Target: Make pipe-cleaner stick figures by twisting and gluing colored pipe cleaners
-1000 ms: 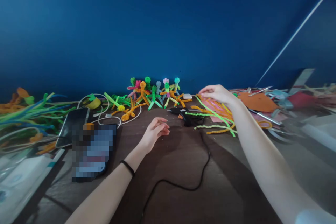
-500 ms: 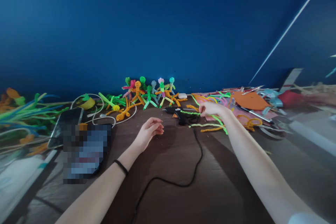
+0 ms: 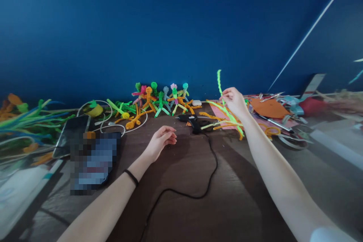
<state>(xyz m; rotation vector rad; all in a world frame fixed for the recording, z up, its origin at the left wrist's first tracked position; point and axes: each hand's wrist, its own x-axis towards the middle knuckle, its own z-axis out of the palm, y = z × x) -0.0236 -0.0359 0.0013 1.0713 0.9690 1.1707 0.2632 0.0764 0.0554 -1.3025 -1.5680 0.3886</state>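
My right hand [image 3: 234,100] is raised above the table and pinched shut on a bright green pipe cleaner [image 3: 219,80], whose free end stands up in front of the blue wall. Below the hand lie several loose green and orange pipe cleaners [image 3: 224,121] on pink paper. My left hand [image 3: 160,141] rests on the dark brown table [image 3: 184,166], fingers loosely curled, holding nothing. A black glue gun [image 3: 193,121] lies between my two hands, its black cord [image 3: 198,181] running toward me.
A row of pipe-cleaner figures [image 3: 161,100] stands against the blue wall. At left are a phone [image 3: 72,134], a blurred-out tablet [image 3: 93,162], white cables [image 3: 113,123] and a pile of pipe cleaners [image 3: 25,121]. At right lie orange paper [image 3: 268,107] and craft scraps.
My right hand pinched a green pipe cleaner from the pile and lifted it up off the table. My left hand stayed where it was.
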